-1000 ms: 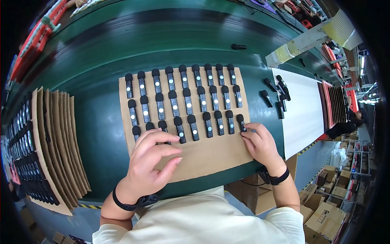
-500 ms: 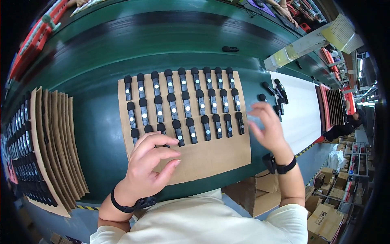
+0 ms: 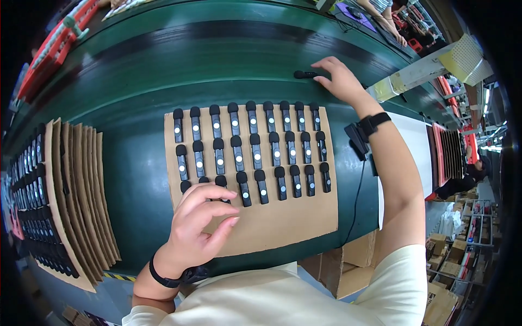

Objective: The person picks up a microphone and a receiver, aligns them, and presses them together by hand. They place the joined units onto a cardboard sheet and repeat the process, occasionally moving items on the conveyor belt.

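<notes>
I am resting my left hand (image 3: 198, 225), fingers spread and loose, on the cardboard sheet (image 3: 283, 223) beside the rows of black clips (image 3: 255, 149). My right hand (image 3: 341, 80) is reaching across the green conveyor belt (image 3: 163, 70), fingertips touching a lone black clip (image 3: 304, 74); I cannot tell whether they are gripping it.

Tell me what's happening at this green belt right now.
A person stands at a green conveyor belt with a brown cardboard sheet in front of them, carrying three rows of small black devices. The left hand rests flat on the sheet's near left part. The right hand reaches out past the sheet to a single black device lying on the belt, fingertips touching it. Stacked cardboard sheets wait at the left.
</notes>
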A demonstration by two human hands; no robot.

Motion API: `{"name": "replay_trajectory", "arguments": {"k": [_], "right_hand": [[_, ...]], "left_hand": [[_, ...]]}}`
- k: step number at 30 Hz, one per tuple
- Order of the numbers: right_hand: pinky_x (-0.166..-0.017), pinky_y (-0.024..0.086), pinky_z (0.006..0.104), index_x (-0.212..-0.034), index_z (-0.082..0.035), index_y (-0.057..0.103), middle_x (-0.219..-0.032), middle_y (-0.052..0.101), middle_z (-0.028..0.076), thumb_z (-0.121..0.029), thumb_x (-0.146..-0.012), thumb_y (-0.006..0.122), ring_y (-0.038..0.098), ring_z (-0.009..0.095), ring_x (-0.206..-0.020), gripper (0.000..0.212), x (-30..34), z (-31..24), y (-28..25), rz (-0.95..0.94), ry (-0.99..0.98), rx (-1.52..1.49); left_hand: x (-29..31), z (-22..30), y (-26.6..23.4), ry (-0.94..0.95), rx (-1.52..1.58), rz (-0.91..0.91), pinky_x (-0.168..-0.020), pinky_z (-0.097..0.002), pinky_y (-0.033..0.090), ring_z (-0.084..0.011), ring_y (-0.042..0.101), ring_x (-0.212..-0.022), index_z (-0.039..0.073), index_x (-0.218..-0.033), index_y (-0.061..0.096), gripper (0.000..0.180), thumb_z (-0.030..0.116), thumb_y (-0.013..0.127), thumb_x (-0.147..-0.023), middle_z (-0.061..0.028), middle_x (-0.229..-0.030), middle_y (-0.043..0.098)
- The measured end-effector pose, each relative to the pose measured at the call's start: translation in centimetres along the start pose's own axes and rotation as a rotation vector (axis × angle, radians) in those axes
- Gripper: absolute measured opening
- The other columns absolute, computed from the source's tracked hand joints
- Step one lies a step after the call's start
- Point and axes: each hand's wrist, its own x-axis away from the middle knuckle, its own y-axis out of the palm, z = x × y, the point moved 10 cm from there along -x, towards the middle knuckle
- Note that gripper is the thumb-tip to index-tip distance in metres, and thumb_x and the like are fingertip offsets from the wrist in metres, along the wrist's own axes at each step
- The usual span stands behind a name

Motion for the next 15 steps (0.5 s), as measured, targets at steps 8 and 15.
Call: {"name": "replay_trajectory", "arguments": {"k": [8, 15], "right_hand": [[-0.083, 0.050, 0.0276, -0.109, -0.001, 0.064, -0.106, 0.064, 0.008, -0.006, -0.089, 0.064, 0.062, 0.016, -0.091, 0.020, -0.1, -1.5, 1.4, -0.191, 0.261, -0.346], [-0.075, 0.049, 0.0246, -0.110, 0.001, 0.066, -0.104, 0.064, 0.006, -0.003, -0.086, 0.068, 0.059, 0.010, -0.083, 0.025, 8.7, -19.5, -2.5, -0.228, 0.187, -1.023]], "left_hand": [[0.1, 0.0, -0.7, 0.022, 0.004, 0.050, -0.083, -0.0383, 0.047, -0.0277, 0.061, -0.092, 0.004, -0.089, 0.068, 0.021, -0.001, 0.074, -0.070, -0.0106, -0.107, 0.064], [0.1, 1.1, -2.7, 0.006, 0.004, 0.226, -0.090, -0.0427, 0.046, -0.0278, 0.061, -0.095, 0.003, -0.104, 0.067, 0.034, 0.003, 0.077, -0.072, -0.0117, -0.109, 0.064]]}}
